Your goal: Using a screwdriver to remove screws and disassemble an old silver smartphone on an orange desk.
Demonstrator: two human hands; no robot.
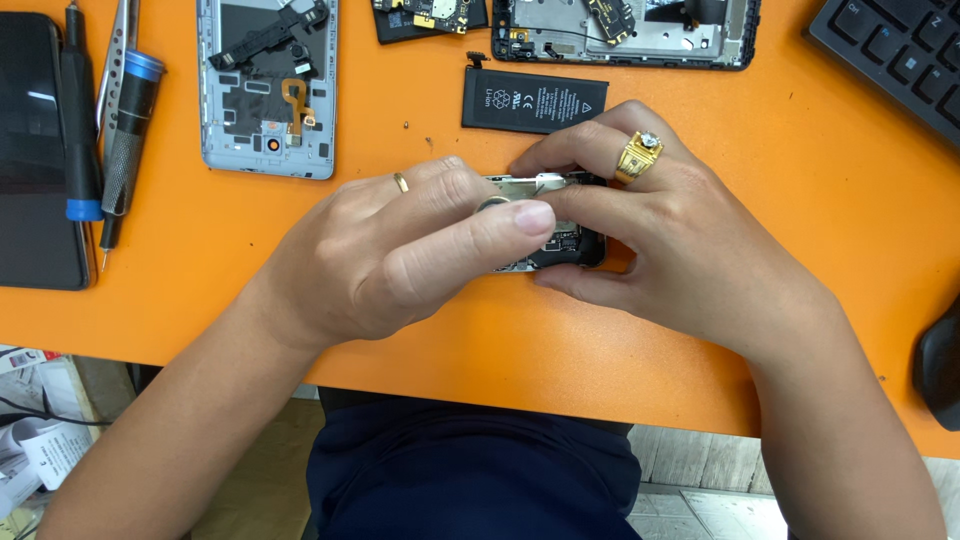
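Observation:
Both my hands close around a small opened phone body with a silver frame and a dark circuit board, held just above the orange table. My left hand, with a thin ring, covers its left part, thumb lying across the top. My right hand, wearing a large gold ring, grips its right end, fingers curled over the top and bottom edges. Most of the phone is hidden by the fingers.
A black battery lies just behind the hands. An opened grey phone shell and another stripped frame lie farther back. Screwdrivers and a dark phone sit at left, a keyboard and mouse at right.

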